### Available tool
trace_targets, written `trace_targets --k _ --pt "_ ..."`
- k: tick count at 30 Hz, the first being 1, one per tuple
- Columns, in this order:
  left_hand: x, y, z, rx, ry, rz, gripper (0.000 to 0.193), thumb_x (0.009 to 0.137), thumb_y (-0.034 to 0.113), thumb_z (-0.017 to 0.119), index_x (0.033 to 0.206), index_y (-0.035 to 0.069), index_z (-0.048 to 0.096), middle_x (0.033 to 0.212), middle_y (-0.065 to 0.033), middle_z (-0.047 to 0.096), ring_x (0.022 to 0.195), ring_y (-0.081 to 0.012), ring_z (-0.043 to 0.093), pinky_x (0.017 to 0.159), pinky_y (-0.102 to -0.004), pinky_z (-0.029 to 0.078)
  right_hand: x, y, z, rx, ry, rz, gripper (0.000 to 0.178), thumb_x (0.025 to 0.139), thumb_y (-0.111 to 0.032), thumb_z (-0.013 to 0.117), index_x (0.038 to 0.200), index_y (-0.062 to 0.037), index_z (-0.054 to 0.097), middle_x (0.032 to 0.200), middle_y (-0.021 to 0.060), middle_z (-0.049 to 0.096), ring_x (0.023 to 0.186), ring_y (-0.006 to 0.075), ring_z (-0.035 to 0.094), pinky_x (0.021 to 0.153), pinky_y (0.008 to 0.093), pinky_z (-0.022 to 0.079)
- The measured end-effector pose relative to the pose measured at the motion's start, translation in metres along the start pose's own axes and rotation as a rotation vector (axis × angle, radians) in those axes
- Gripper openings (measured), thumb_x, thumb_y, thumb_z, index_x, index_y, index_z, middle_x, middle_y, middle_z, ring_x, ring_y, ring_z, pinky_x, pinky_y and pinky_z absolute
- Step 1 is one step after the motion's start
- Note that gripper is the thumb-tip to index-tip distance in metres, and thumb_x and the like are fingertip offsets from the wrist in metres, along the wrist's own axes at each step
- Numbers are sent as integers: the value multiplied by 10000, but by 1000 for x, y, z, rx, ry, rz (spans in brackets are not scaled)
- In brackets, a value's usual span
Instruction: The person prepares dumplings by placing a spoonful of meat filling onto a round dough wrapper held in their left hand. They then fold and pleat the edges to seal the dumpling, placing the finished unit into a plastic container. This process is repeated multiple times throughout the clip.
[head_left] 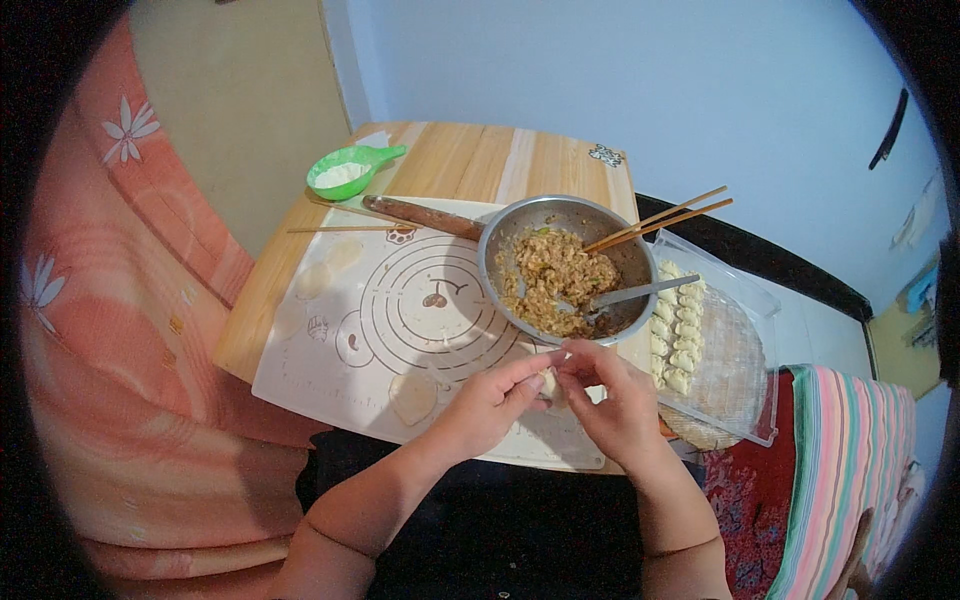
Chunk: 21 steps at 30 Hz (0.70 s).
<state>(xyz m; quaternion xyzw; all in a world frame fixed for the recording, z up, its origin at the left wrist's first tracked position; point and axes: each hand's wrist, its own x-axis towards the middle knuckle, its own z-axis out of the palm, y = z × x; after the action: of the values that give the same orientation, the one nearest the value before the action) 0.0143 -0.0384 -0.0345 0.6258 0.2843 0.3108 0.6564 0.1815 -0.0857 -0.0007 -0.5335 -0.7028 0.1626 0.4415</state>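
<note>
Between my two hands, just in front of a metal bowl [489, 265], is a small pale dumpling [550, 386]. My left hand [494, 402] pinches it from the left, and the fingers of my right hand [606, 394] press its edge from the other side; the fingers partly hide it. The bowl holds brown minced filling [550, 268], with chopsticks [668, 222] and a metal-handled utensil [650, 290] stuck in it. A round dough wrapper [412, 398] lies on the white mat [290, 372], left of my left hand.
Rows of finished dumplings [687, 330] fill part of a clear tray [765, 400] right of the bowl. A rolling pin [425, 216] touches the bowl's left side. A green scoop of flour [385, 155] stands at the table's far left. More wrappers [345, 254] lie on the mat.
</note>
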Motion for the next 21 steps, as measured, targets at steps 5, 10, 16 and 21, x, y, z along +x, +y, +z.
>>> trace_targets --k 5,10,16,21 --pt "-3 15 3 236 -61 -12 364 953 103 470 1303 10 444 1141 -77 565 1005 -137 566 835 -265 500 1 -3 -2 -177 28 -183 309 782 -17 653 1070 -65 551 853 111 643 802 267 656 653 354 532" --pt "1 4 2 -35 115 14 392 930 102 513 1310 35 450 1149 -108 577 939 -134 595 822 -265 476 0 -4 -1 63 85 6 296 780 -22 655 1056 -60 556 849 114 639 802 262 655 659 354 529" --pt "2 1 0 347 40 235 386 910 85 539 1288 38 475 1170 -99 566 1037 -148 553 838 -274 479 1 -3 -3 -37 -20 60 279 776 51 657 1037 -14 582 897 89 667 831 170 663 731 284 543" --pt "-3 7 6 177 102 108 382 890 74 570 1265 43 502 1209 -85 537 1078 -153 535 851 -271 471 0 1 1 -9 68 -46 274 803 -55 666 1054 -42 556 878 119 644 775 221 663 686 312 540"
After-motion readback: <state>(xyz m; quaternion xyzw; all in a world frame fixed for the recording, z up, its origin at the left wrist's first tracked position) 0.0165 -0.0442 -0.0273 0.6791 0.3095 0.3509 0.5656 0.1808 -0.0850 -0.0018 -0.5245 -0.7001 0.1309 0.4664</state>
